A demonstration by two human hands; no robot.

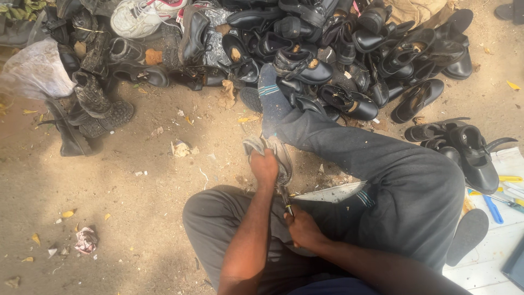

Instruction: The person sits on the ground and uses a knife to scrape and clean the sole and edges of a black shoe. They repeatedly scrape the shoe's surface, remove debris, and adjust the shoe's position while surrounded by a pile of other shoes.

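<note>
While I am watching from the head camera, the left hand (264, 165) is clamping round a grey shoe (275, 155), pressing it down just beside the outstretched leg in grey trousers (393, 175). Right of it, the right hand (303, 228) is closing on a small tool with a yellow and dark handle (287, 206), its tip touching the shoe's underside. Beyond the socked foot (270, 93), a heap of black shoes (349, 49) is lying on the sandy ground (136, 186). Farther right, a blue pen (493, 208) is resting on a white sheet (491, 251).
</note>
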